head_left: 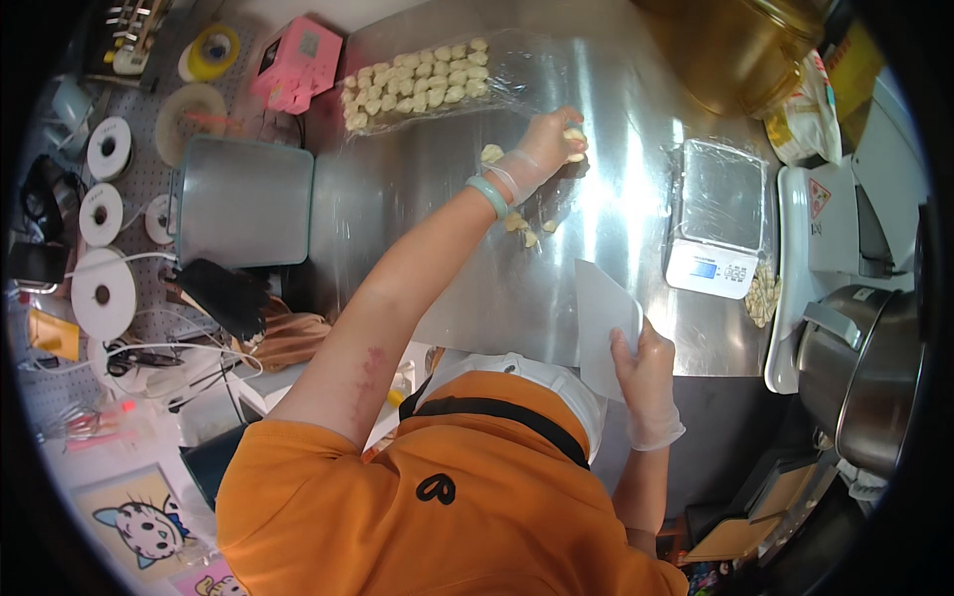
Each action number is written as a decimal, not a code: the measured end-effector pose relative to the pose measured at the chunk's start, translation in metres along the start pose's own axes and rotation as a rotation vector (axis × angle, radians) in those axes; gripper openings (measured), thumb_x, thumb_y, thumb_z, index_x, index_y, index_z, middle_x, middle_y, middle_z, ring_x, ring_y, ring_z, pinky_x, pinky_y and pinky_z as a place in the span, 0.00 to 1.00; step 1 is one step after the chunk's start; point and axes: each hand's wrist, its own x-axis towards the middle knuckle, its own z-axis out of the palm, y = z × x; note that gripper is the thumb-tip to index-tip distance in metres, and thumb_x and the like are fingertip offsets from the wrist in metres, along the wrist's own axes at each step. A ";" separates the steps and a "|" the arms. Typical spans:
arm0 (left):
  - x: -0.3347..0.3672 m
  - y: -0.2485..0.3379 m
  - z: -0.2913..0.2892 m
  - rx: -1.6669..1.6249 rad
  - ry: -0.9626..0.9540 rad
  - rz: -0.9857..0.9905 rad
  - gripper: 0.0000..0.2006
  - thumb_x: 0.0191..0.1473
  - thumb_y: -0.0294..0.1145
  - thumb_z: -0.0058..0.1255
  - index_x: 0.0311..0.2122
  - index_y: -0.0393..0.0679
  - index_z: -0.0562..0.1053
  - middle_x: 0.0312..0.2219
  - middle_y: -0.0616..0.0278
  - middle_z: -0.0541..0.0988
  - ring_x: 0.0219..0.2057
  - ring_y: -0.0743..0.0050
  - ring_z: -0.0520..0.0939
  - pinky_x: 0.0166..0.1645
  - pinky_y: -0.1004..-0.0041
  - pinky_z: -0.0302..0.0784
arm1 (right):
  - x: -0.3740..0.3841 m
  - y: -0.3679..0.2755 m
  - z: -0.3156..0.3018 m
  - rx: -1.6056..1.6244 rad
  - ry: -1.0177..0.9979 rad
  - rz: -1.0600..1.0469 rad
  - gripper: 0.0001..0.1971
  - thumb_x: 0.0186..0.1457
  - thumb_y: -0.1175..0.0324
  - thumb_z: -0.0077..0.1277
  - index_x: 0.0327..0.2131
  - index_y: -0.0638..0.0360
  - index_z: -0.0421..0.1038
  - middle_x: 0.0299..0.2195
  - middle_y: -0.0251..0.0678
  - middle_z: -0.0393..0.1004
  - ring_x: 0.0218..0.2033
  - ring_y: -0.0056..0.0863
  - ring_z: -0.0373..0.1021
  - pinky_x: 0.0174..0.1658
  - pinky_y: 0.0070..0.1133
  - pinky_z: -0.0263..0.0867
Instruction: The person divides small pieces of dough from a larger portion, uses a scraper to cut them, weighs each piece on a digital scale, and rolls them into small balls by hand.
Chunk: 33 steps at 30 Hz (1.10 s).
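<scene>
My left hand (537, 157), in a clear plastic glove with a pale green bangle at the wrist, reaches over the steel table. Its fingers are closed around pale dough pieces (575, 145). Close by on the metal lie another dough lump (492, 154) and several small dough scraps (516, 223). At the near edge of the table my right hand (646, 370), also gloved, grips a flat white dough scraper (603, 323), which stands tilted. Rows of small pale dough balls (417, 81) sit on plastic wrap beyond my left hand.
On the right, a digital scale (717, 219) covered in clear film stands beside a white machine (805, 228) and a steel pot (860, 368). A golden container (745, 50) is at the far right. Leftward are a pink device (301, 65), a grey tray (246, 201) and white spools (103, 293).
</scene>
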 end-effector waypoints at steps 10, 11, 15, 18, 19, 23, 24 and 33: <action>-0.035 -0.035 -0.013 0.488 -0.229 0.152 0.30 0.44 0.14 0.44 0.56 0.46 0.67 0.59 0.49 0.61 0.61 0.48 0.60 0.60 0.67 0.62 | 0.006 -0.010 0.009 -0.165 -0.066 -0.032 0.11 0.51 0.75 0.51 0.37 0.72 0.70 0.21 0.53 0.73 0.22 0.49 0.72 0.25 0.30 0.67; -0.042 -0.007 -0.027 0.575 -0.367 0.065 0.33 0.45 0.15 0.45 0.59 0.51 0.63 0.64 0.51 0.50 0.65 0.50 0.50 0.65 0.65 0.54 | 0.007 -0.011 0.011 -0.114 -0.061 -0.032 0.11 0.51 0.74 0.51 0.38 0.72 0.70 0.22 0.53 0.73 0.23 0.49 0.72 0.26 0.30 0.67; -0.070 -0.030 -0.053 0.074 -0.083 0.200 0.27 0.49 0.20 0.46 0.57 0.46 0.65 0.62 0.47 0.54 0.63 0.50 0.56 0.64 0.62 0.57 | 0.010 -0.013 0.016 -0.035 -0.071 -0.039 0.12 0.52 0.74 0.50 0.39 0.71 0.70 0.24 0.54 0.74 0.25 0.48 0.73 0.28 0.30 0.67; -0.078 -0.055 -0.079 0.444 0.148 0.015 0.25 0.50 0.24 0.50 0.56 0.44 0.66 0.59 0.45 0.60 0.58 0.47 0.63 0.60 0.62 0.61 | 0.014 -0.021 0.021 -0.062 -0.110 -0.015 0.12 0.51 0.75 0.50 0.39 0.71 0.70 0.24 0.54 0.74 0.25 0.48 0.73 0.28 0.30 0.67; -0.078 -0.068 -0.082 0.577 0.214 0.016 0.24 0.49 0.29 0.54 0.53 0.42 0.68 0.53 0.47 0.67 0.53 0.47 0.69 0.57 0.63 0.65 | 0.017 -0.025 0.022 -0.069 -0.128 -0.009 0.12 0.51 0.75 0.50 0.39 0.72 0.70 0.24 0.54 0.73 0.25 0.48 0.73 0.28 0.30 0.67; -0.070 -0.092 -0.075 0.424 0.169 -0.051 0.18 0.47 0.29 0.56 0.46 0.41 0.73 0.46 0.50 0.73 0.47 0.51 0.73 0.53 0.64 0.68 | 0.021 -0.044 0.025 -0.164 -0.144 -0.101 0.11 0.51 0.75 0.50 0.37 0.74 0.69 0.22 0.54 0.73 0.23 0.49 0.72 0.26 0.31 0.66; -0.069 -0.100 -0.072 0.392 0.201 -0.005 0.17 0.47 0.29 0.56 0.44 0.40 0.74 0.43 0.50 0.74 0.45 0.52 0.74 0.51 0.64 0.69 | 0.020 -0.040 0.028 -0.160 -0.133 -0.127 0.11 0.51 0.75 0.50 0.37 0.74 0.69 0.21 0.54 0.72 0.23 0.49 0.72 0.26 0.31 0.66; -0.027 0.023 -0.026 0.165 0.160 0.405 0.10 0.48 0.21 0.51 0.38 0.37 0.74 0.35 0.50 0.77 0.38 0.50 0.78 0.45 0.63 0.72 | 0.003 -0.013 0.018 -0.139 -0.045 -0.054 0.14 0.51 0.72 0.52 0.37 0.76 0.69 0.18 0.52 0.71 0.19 0.46 0.71 0.23 0.31 0.66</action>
